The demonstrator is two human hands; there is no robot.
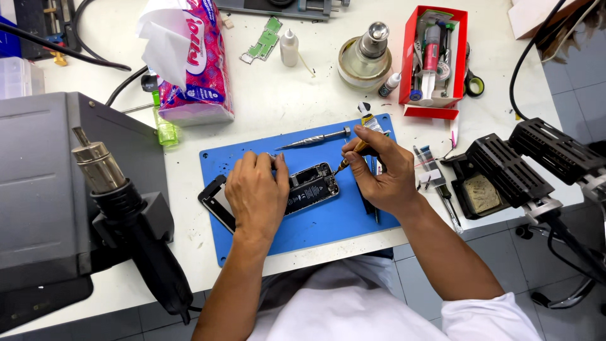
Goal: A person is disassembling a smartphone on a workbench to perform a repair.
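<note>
Right hand (382, 169) pinched around a small screwdriver (351, 156), yellowish grip, tip down at the upper right corner of an opened phone (309, 188). Left hand (255, 192) lies flat over the phone's left half, fingers bent, pressing it down; not closed around anything. The phone, internals exposed, lies at the middle of a blue work mat (328, 221), its black screen frame (213, 201) hinged off past the mat's left edge. A silver tapered tool (314, 139) lies on the mat just above the hands. The mat sits on a white table (284, 88), surface scuffed and speckled; grey tiled floor (568, 82) shows at the right and below the table's near edge. Left: a grey metal box (38, 183) with a black hot-air gun (120, 202) standing against it, nozzle up. Far side of the table: pink tissue pack (196, 63), a white tissue pulled up from its top; small white dropper bottle (289, 48); round glass dispenser (365, 60) with a metal pump top. Open red box (459, 57) upper right, packed with tubes, pens and small tools, contents too crowded to sort. Black-handled scissors (473, 83) just beside it. Right edge: black clamp stand (524, 161), and a black tray holding a yellowish sponge (481, 192).
</note>
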